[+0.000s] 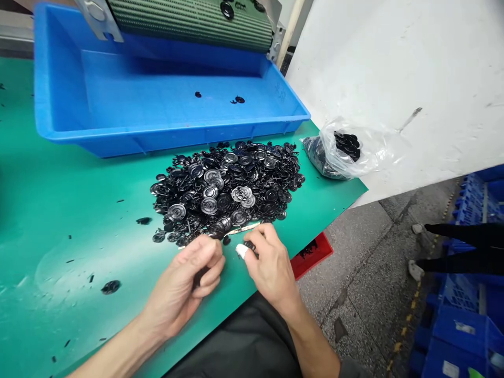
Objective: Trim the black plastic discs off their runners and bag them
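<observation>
- Under everything, a green tabletop [66, 210]; a concrete floor [354, 273] lies right of my pile.
- My pile of black metal buttons [224, 189] sits mid-tabletop.
- Behind the pile, a blue plastic tray [177, 134] holds a few stray buttons [238, 99].
- Right of the pile, a clear plastic bag [378, 152] holds more.
- Just before the pile, my left hand [183, 289] curls inward, contents hidden; my right hand [271, 268] pinches a small black button [249, 245].

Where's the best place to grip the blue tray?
Probably the blue tray's near rim, fingers under its outward lip, approached from the person's side. That long edge is free, while a green ribbed machine sits over the far side. Black discs pile just in front, so reach above them.
</observation>
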`<action>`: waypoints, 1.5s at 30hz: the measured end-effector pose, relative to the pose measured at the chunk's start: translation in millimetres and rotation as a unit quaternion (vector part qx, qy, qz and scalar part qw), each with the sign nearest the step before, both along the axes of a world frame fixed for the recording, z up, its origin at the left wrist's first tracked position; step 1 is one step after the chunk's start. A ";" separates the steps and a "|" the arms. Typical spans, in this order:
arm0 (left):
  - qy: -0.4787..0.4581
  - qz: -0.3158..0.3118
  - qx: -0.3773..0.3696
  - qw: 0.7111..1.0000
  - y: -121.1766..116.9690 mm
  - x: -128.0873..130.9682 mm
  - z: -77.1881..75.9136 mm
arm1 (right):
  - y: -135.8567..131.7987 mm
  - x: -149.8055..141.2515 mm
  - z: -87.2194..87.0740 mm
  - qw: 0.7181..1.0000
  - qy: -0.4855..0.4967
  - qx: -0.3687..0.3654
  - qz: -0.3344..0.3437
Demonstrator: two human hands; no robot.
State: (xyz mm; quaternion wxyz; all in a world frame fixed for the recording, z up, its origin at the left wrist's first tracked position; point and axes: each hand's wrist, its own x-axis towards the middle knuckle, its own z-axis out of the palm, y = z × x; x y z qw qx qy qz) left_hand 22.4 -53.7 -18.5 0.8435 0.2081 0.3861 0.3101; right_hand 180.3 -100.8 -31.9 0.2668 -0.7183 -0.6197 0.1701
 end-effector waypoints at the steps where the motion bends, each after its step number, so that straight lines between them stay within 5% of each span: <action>1: 0.022 -0.021 0.012 0.999 -1.4 0.5 -1.4 | 0.5 1.1 1.6 1.000 -0.001 -0.003 0.001; 5: 0.153 -0.077 0.136 0.976 -6.9 5.9 -3.2 | 1.8 8.7 5.2 1.000 -0.001 -0.014 0.006; 9: 0.277 -0.142 0.283 0.908 -9.7 10.6 -4.8 | 2.4 11.4 6.2 0.995 0.099 -0.015 0.009; 14: 0.308 -0.220 0.404 0.833 -9.6 11.5 -10.4 | 1.4 3.0 8.9 0.968 0.249 -0.001 -0.015; 20: 0.360 -0.187 0.455 0.792 -16.3 11.6 -17.0 | 0.6 -6.2 4.5 0.921 0.383 0.004 -0.066; 26: 0.360 -0.139 0.446 0.808 -21.4 11.3 -17.4 | 3.5 -17.2 -4.0 0.896 0.428 0.002 -0.117; 30: 0.314 -0.155 0.373 0.859 -19.4 10.4 -16.6 | 2.2 -17.4 -5.4 0.908 0.402 0.035 -0.115; 37: 0.141 -0.060 0.191 0.970 -9.9 9.5 -11.5 | -6.7 21.8 -9.6 0.972 0.098 0.124 -0.175; 45: 0.027 -0.065 0.079 0.994 -3.0 9.7 -7.2 | 3.3 35.7 -18.1 0.989 -0.022 0.100 -0.109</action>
